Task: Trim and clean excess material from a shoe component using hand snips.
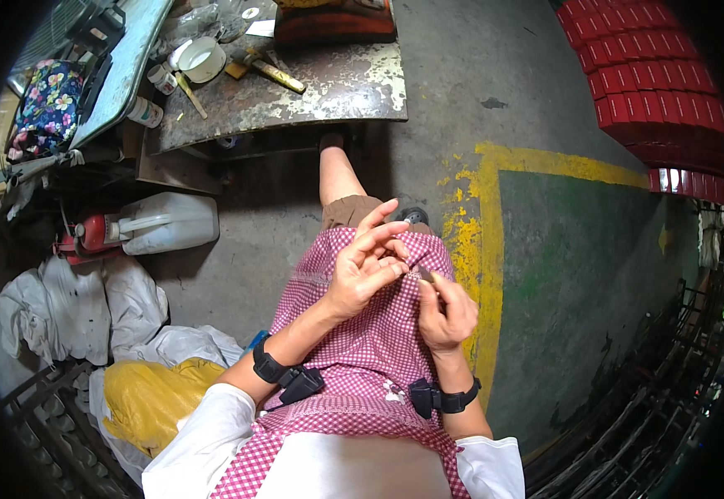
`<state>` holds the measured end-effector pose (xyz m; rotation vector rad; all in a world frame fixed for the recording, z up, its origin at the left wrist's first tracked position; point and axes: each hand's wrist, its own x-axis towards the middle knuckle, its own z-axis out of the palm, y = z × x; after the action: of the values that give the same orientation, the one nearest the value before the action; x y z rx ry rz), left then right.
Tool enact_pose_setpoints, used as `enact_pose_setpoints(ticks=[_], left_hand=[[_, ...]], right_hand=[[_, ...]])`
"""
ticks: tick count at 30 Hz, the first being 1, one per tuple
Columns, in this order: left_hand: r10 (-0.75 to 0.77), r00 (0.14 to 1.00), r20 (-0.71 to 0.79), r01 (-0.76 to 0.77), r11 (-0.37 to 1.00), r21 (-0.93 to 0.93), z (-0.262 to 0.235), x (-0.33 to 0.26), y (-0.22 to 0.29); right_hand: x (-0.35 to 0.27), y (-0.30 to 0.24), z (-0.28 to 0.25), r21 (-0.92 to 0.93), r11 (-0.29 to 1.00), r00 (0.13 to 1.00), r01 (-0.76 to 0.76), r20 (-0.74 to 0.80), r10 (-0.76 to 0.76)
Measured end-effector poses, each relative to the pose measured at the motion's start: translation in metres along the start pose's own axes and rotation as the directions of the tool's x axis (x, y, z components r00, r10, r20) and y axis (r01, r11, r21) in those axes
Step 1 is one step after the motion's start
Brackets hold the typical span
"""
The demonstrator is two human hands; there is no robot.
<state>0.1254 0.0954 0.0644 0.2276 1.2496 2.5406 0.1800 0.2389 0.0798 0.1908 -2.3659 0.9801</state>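
Observation:
Above my lap, both hands meet over the red-and-white checked apron point(353, 358). My left hand point(368, 264) has its thumb and a fingertip brought together, with the other fingers raised and apart. What lies in that pinch is too small to make out. My right hand point(447, 314) is closed, thumb against fingers, on a small dark flat piece point(425, 274) whose end pokes out toward the left fingertips. Black bands with small boxes circle both forearms.
A worn table point(353, 83) ahead carries a white tub point(202, 60), brushes and an orange-black object. White sacks point(54, 312), a yellow sack point(158, 399) and a plastic jug point(170, 223) lie left. Red boxes point(644, 75) are stacked far right; dark metal racks point(636, 424) stand nearer.

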Motion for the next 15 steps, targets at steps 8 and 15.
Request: enact_pose_setpoints(ticks=[8,15], left_hand=[[-0.088,0.996,0.004,0.085,0.947,-0.309,-0.010,0.001,0.006],[-0.083,0.996,0.041,0.093,0.926,-0.366,-0.011,0.002,0.005]], right_hand=[[0.002,-0.013,-0.013,0.162,0.944,0.957,-0.287,0.002,0.291],[-0.001,-0.025,-0.004,0.146,0.974,0.983,-0.174,0.090,0.162]])
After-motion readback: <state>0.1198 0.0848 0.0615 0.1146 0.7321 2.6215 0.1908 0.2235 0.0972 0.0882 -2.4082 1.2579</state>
